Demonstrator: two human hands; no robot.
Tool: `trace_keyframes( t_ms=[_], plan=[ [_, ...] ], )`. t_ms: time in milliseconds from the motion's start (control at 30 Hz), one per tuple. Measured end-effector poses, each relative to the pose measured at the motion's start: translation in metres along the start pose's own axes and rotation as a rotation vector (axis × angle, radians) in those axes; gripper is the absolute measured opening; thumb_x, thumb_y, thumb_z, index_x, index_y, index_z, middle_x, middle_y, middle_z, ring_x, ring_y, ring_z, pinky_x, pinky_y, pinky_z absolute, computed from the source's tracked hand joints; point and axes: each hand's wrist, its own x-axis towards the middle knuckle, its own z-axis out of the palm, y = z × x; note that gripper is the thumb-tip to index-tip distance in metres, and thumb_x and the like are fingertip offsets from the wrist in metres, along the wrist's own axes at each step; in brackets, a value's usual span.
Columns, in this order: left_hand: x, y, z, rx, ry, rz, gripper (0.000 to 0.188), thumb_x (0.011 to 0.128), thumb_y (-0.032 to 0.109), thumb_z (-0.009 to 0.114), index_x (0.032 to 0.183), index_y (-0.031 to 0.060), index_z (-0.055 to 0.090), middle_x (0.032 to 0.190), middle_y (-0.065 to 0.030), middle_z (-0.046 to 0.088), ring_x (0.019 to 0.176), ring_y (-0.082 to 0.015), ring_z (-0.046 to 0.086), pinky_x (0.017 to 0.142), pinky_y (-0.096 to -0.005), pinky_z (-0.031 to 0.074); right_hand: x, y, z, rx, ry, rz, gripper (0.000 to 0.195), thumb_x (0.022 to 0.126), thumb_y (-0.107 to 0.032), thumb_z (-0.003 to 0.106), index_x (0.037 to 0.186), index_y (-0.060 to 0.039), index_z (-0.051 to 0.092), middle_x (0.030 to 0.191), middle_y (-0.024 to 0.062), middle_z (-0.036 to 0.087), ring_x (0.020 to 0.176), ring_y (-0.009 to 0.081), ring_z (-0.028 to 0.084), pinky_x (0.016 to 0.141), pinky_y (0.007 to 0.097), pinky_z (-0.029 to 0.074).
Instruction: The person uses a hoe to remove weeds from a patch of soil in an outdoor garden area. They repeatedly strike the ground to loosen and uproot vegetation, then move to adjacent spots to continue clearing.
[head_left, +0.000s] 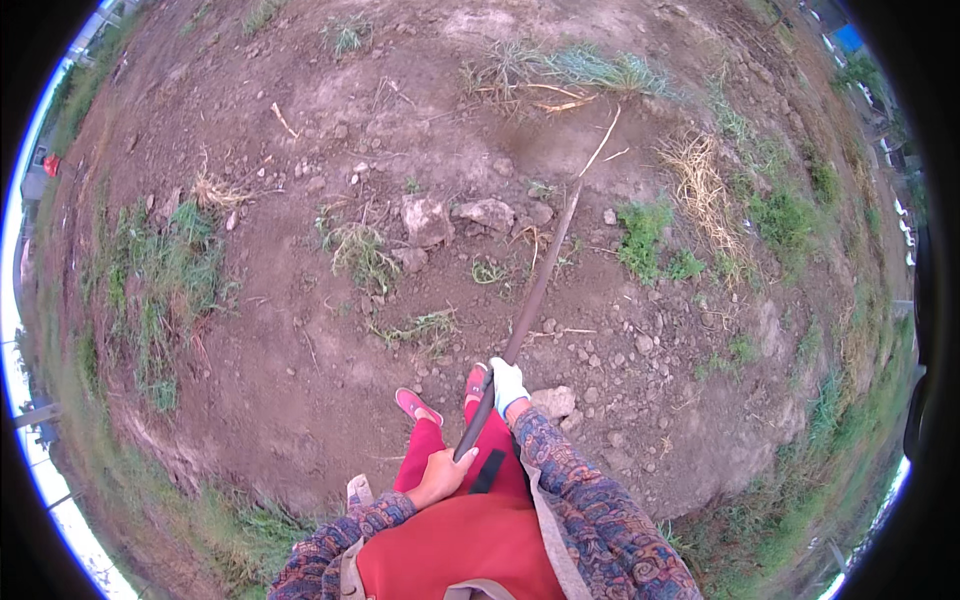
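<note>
A long wooden pole (544, 277), brown and smooth near me, runs from my waist up and right across the bare soil. My left hand (446, 472), ungloved, is closed around its near end by my lap. Farther along the shaft, my right hand (509, 385) grips it in a white glove. The far end lies low over the ground near a tuft of grass (592, 67); whether it bears a tool head cannot be told. A thin pale stalk (602, 140) shows in line with the far part of the pole.
Rocks (427, 220) and clods lie ahead of my feet, with another stone (553, 402) beside my right shoe. Dry straw (705, 187) and green weeds (643, 236) grow or lie at the right. More weeds (176, 262) stand at the left.
</note>
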Motion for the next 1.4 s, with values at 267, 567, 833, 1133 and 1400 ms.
trace_keyframes(
  t_ms=[267, 567, 833, 1133, 1400],
  plan=[
    [0.002, 0.004, 0.006, -0.006, 0.013, 0.145, 0.037, 0.086, 0.037, 0.06, 0.085, -0.0002, 0.063, 0.069, -0.0241, 0.06, 0.072, -0.0385, 0.063, 0.06, -0.0441, 0.048, 0.022, 0.002, -0.02, 0.158, -0.011, -0.085, 0.02, 0.084, -0.025, 0.059, 0.077, -0.0104, 0.048, 0.053, 0.0027, 0.047, 0.037, 0.0172, 0.046, 0.035, 0.0322, 0.04],
    [0.056, 0.067, 0.008, 0.051, 0.098, 0.195, 0.052, 0.086, 0.045, 0.055, 0.078, -0.0056, 0.061, 0.07, -0.0271, 0.06, 0.07, -0.0418, 0.062, 0.062, -0.0472, 0.047, 0.057, -0.088, -0.031, -0.046, -0.089, -0.136, 0.03, 0.087, -0.033, 0.05, 0.068, -0.0102, 0.051, 0.053, 0.0054, 0.051, 0.046, 0.0212, 0.05, 0.047, 0.0349, 0.043],
    [-0.062, -0.032, -0.04, 0.127, 0.036, 0.142, 0.042, 0.082, 0.04, 0.063, 0.081, -0.0016, 0.063, 0.07, -0.0261, 0.06, 0.07, -0.0419, 0.062, 0.061, -0.0472, 0.049, -0.044, 0.053, -0.017, 0.278, -0.14, 0.256, 0.026, 0.086, -0.028, 0.051, 0.066, -0.0116, 0.047, 0.051, 0.0042, 0.046, 0.044, 0.0209, 0.047, 0.046, 0.0374, 0.045],
    [-0.063, -0.063, -0.067, 0.232, 0.103, 0.158, 0.037, 0.08, 0.035, 0.068, 0.092, 0.0, 0.064, 0.071, -0.0236, 0.062, 0.067, -0.0377, 0.064, 0.058, -0.0419, 0.049, -0.059, 0.049, 0.016, 0.468, -0.19, 0.331, 0.02, 0.087, -0.025, 0.052, 0.072, -0.0137, 0.048, 0.053, 0.0022, 0.047, 0.046, 0.0211, 0.048, 0.048, 0.0367, 0.046],
    [-0.179, -0.088, -0.125, 0.392, 0.072, -0.067, 0.04, 0.08, 0.041, 0.062, 0.083, 0.0013, 0.063, 0.07, -0.0237, 0.061, 0.069, -0.0402, 0.062, 0.06, -0.0464, 0.048, -0.082, 0.103, 0.053, 0.372, -0.385, 0.602, 0.025, 0.086, -0.024, 0.052, 0.068, -0.0065, 0.052, 0.059, 0.0095, 0.054, 0.056, 0.028, 0.056, 0.059, 0.0427, 0.051]
  ],
)
